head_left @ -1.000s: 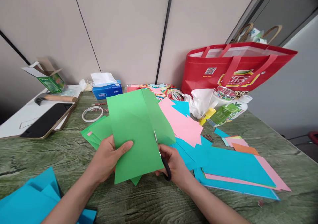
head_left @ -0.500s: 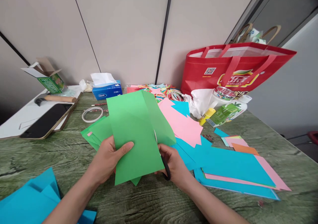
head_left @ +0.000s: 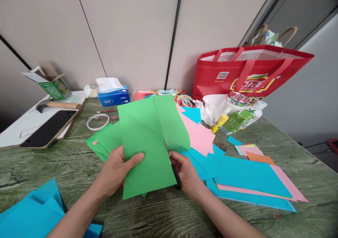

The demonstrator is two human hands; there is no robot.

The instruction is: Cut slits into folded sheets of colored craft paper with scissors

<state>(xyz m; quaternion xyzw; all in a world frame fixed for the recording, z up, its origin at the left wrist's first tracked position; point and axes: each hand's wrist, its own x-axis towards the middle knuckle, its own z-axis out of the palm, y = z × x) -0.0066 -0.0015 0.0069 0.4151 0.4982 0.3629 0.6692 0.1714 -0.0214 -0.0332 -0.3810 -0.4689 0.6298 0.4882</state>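
Note:
A sheet of green paper (head_left: 145,136) is held up over the table by my left hand (head_left: 118,169), its thumb on the front and its fingers hidden behind. My right hand (head_left: 186,171) is closed round a pair of scissors (head_left: 176,177) with black handles. Their blades lie in a cut that runs up the sheet's right part, and only a sliver of metal shows. The strip to the right of the cut (head_left: 174,132) bends outward and is joined to the sheet at the top. More green paper (head_left: 108,141) lies behind my left hand.
Blue sheets (head_left: 253,174) and pink paper (head_left: 200,132) lie to the right, more blue paper (head_left: 29,210) at front left. Behind stand a tissue box (head_left: 113,96), a tape roll (head_left: 97,121), a glue stick (head_left: 219,123) and a red bag (head_left: 219,79). A phone (head_left: 50,129) and hammer (head_left: 59,105) lie left.
The scissors have moved slightly up the green sheet and the cut looks longer. The sheet has shifted a little to the right, and its loose strip bends out more.

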